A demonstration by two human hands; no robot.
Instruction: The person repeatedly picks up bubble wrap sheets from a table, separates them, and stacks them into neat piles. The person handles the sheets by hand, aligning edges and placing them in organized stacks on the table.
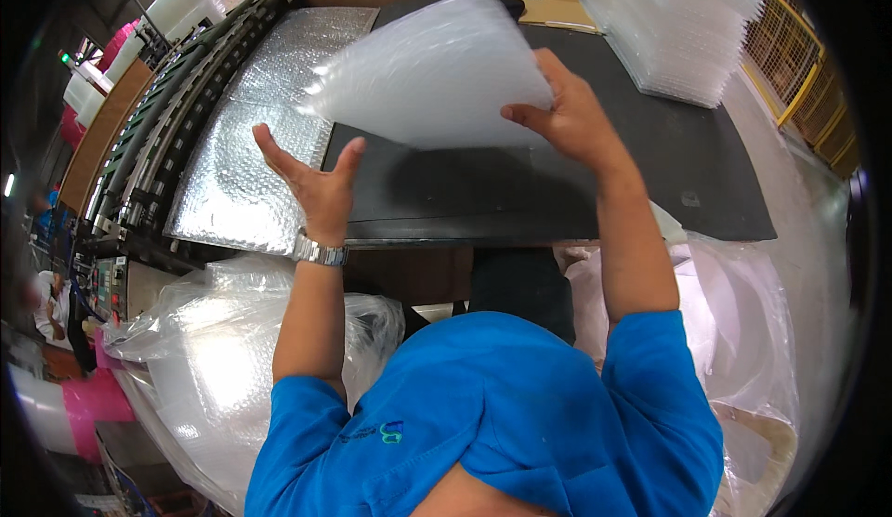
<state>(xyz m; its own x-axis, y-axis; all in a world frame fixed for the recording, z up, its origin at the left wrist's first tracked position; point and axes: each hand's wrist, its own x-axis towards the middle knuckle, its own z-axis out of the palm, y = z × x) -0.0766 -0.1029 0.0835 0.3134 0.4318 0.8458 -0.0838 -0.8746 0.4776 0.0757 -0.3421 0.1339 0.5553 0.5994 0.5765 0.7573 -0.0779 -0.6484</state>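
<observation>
Right hand (569, 117) pinches bubble-wrap sheet (437, 76) one-sided, left hand (316, 178) open: sheet may sag, slip from grip.

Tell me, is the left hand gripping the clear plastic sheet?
No, the left hand is open and apart from the plastic sheet; only the right hand grips it.

Black worktable (650, 173), yellow mesh fence (790, 43), roller conveyor (177, 99) alongside.

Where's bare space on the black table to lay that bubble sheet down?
Bare black tabletop between the silver bubble sheet on the left and the stacked bubble bags at far right. Right hand holds the sheet; left hand hovers open.
</observation>
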